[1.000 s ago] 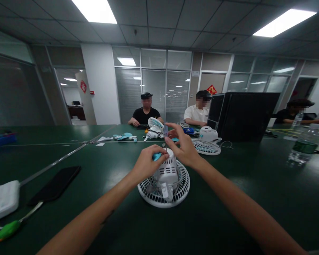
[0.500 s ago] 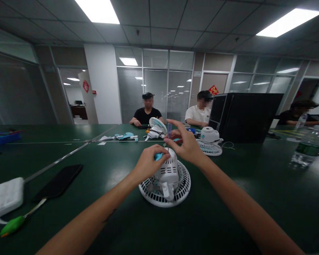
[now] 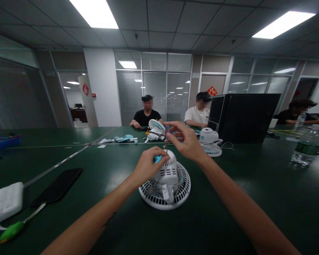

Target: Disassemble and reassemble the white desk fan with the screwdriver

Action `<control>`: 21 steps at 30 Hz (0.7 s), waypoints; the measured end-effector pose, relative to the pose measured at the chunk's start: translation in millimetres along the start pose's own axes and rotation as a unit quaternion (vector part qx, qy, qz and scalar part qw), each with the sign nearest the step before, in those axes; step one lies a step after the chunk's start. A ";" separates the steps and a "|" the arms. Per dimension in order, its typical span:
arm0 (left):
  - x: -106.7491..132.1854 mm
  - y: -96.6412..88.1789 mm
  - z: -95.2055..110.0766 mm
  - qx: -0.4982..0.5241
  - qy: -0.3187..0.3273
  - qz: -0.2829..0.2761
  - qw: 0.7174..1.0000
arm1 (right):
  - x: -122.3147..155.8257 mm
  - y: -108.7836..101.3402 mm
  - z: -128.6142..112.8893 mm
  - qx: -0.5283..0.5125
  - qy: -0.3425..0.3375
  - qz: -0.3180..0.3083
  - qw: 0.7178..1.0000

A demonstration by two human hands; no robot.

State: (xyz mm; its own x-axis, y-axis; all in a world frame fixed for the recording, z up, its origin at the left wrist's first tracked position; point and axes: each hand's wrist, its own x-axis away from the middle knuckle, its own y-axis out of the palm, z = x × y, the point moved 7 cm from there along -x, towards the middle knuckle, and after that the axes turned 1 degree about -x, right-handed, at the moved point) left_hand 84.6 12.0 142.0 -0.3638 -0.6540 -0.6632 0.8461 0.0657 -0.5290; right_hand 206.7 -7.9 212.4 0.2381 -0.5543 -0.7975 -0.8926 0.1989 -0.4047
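Note:
A white fan (image 3: pixel 168 173) lies face down on the green table, its round grille (image 3: pixel 184 187) flat below and its motor housing pointing up. In my right hand (image 3: pixel 187 141) is a screwdriver (image 3: pixel 167 131) with a clear purplish handle, held upright by the fingertips. Its thin shaft runs down to the top of the housing. My left hand (image 3: pixel 150 164) is closed at the housing top, thumb and forefinger pinched about the lower end of the shaft. A light-blue part (image 3: pixel 157 158) shows beside the left fingers. The very tip of the screwdriver is hidden.
Two more white fans (image 3: pixel 155 131) (image 3: pixel 210 141) stand farther back, near light-blue parts (image 3: pixel 124 138). Behind on the right rises a black computer case (image 3: pixel 246 118). A water bottle (image 3: pixel 305 147) is at right; a black phone (image 3: pixel 58 187) and white box (image 3: pixel 6 202) lie left. People sit opposite.
The right fingers have shifted slightly around the screwdriver handle, which stays upright over the housing. The left hand keeps its pinch. The whole view has moved a little.

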 end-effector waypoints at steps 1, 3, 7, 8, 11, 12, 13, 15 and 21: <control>-0.1 0.0 0.2 -0.002 -0.002 -0.001 1.000 | 0.5 0.8 2.8 -0.009 0.006 0.000 1.000; -0.2 -0.1 0.9 -0.006 -0.004 -0.003 1.000 | 0.7 -0.3 8.2 -0.007 0.016 0.020 1.000; -0.5 -0.9 2.8 -0.013 0.002 -0.001 1.000 | -0.1 -2.1 18.4 -0.009 0.036 0.043 0.998; -0.6 -1.0 3.1 -0.014 0.003 -0.001 1.000 | -0.3 -1.9 20.7 -0.024 0.043 0.040 0.998; -0.8 -0.2 3.3 -0.017 0.003 -0.009 1.000 | -1.0 -2.3 24.2 -0.065 0.055 0.035 0.996; -0.9 0.0 3.3 -0.018 0.002 -0.011 1.000 | -1.1 -2.8 24.0 -0.067 0.057 0.036 0.995; -0.8 0.0 3.4 -0.018 0.002 -0.012 1.000 | -1.2 -3.5 23.0 -0.060 0.058 0.037 0.996; -0.6 -0.3 3.8 -0.014 0.004 -0.009 1.000 | -1.4 -4.1 19.4 -0.031 0.055 0.034 0.997; -0.2 -0.3 3.3 -0.004 -0.003 -0.009 1.000 | -1.5 0.5 11.7 -0.036 0.040 -0.002 0.999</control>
State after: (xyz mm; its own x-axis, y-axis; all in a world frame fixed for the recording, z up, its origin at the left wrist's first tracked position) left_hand 85.7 9.6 144.1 -0.3763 -0.6594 -0.6508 0.8368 0.0596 -0.5443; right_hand 210.4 2.5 208.2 0.2139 -0.6181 -0.7565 -0.9172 0.1393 -0.3732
